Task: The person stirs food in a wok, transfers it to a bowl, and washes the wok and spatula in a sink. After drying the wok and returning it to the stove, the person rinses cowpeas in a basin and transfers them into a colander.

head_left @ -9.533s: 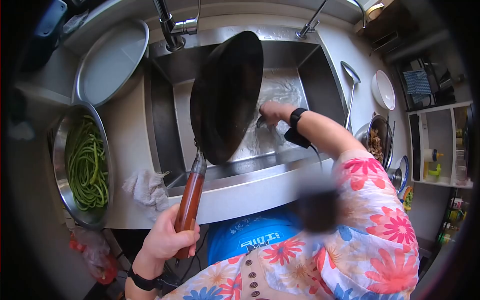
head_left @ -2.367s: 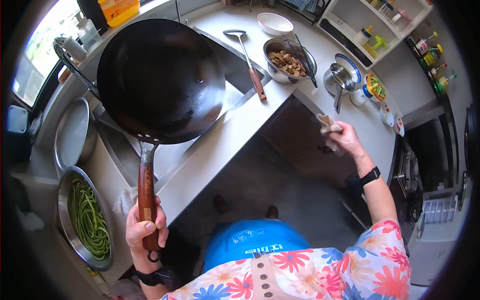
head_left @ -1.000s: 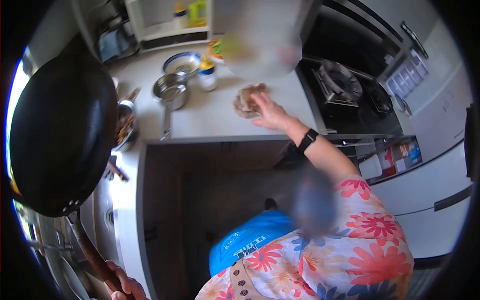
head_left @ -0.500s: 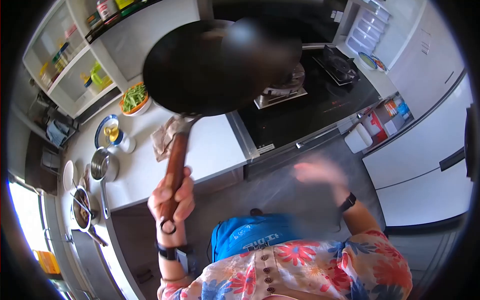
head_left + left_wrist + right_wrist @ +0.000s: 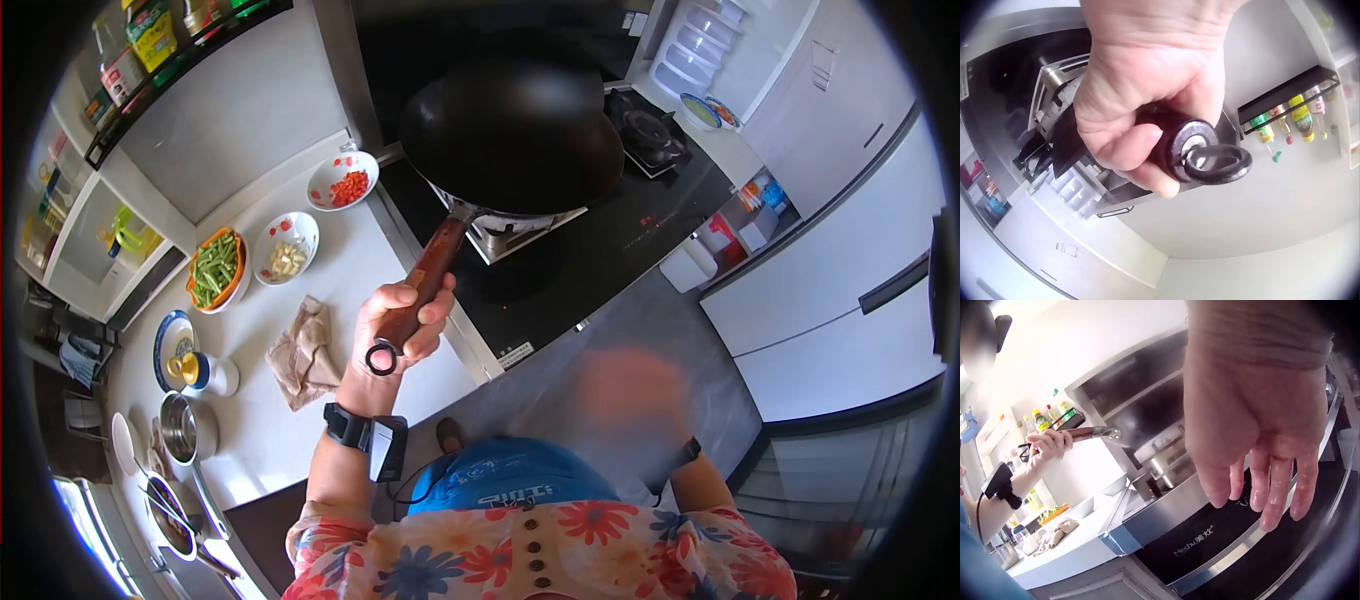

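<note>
My left hand [image 5: 400, 325] grips the wooden handle [image 5: 436, 262] of a large black wok [image 5: 510, 150], thumb and fingers wrapped round it. The wok sits over the left burner [image 5: 505, 240] of the black glass stove [image 5: 610, 240]. In the left wrist view, the metal hanging ring [image 5: 1225, 178] sticks out of the handle's end past my curled fingers. My right hand [image 5: 635, 395], blurred in the head view, is held low in front of the stove. In the right wrist view its wet-looking fingers [image 5: 1277, 494] hang down loosely, holding nothing.
Left of the stove are bowls of chopped red pepper [image 5: 349, 187], garlic [image 5: 287, 258] and cut green beans [image 5: 215, 270]. A crumpled brown cloth [image 5: 305, 355] lies nearer the counter edge, with a small steel pot [image 5: 185, 428] farther left. The second burner [image 5: 650, 135] is at right.
From the sink, the person has turned past the counter to the stove, carrying the wok over to the left burner. The right hand has put the brown cloth down on the counter and drawn back.
</note>
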Tool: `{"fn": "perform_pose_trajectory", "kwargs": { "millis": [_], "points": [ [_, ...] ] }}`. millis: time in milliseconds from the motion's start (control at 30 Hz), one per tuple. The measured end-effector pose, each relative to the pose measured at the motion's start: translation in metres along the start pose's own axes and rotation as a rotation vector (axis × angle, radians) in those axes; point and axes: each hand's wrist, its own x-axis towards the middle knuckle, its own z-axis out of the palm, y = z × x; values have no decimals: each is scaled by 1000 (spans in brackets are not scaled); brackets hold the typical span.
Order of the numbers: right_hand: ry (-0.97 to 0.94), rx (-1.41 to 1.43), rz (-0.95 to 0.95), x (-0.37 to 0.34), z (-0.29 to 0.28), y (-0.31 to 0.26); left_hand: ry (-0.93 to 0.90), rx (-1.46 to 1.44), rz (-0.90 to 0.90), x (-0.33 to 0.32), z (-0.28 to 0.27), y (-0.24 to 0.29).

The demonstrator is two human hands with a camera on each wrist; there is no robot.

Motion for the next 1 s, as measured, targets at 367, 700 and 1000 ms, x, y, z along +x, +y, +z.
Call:
{"fn": "perform_pose_trajectory", "kwargs": {
  "millis": [367,700,1000],
  "points": [
    [68,-21,-124,6,-21,-53,59,32,-79,-11,-36,69],
    [-4,149,-200,17,-20,-37,277,198,318,-50,-25,98],
    [-137,320,273,80,31,84,795,870,585,-79,-33,20]
  ]
}}
